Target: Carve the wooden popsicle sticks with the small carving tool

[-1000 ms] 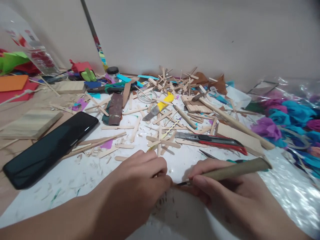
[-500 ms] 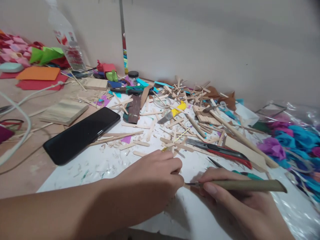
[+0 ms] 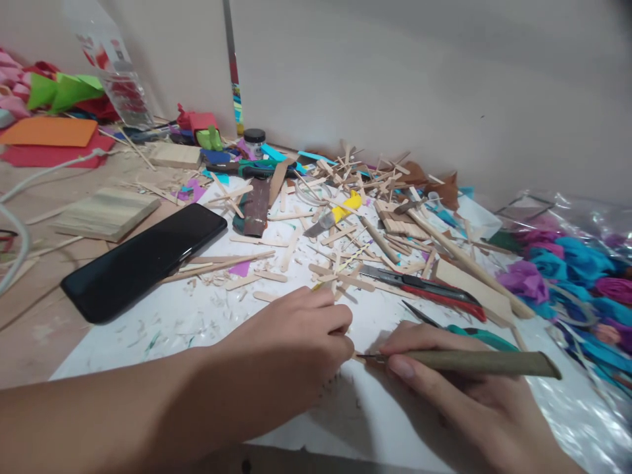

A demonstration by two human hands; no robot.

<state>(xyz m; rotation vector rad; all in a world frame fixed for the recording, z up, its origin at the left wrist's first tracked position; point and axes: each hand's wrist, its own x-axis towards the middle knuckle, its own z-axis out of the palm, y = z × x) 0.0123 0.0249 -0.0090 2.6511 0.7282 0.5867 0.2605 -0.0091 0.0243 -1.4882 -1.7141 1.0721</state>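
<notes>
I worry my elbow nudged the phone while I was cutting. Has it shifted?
No. The phone lies as before, its far end on the white sheet, the wood block just beyond its left edge; only the camera turned.

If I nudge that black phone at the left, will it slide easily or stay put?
The phone looks like a flat, glossy slab lying face up, so it would probably slide rather than tip or roll. One end seems to rest on the white sheet and thin sticks touch its edge, so a push may drag those along. It is likely stiff and fairly heavy for its size.
</notes>
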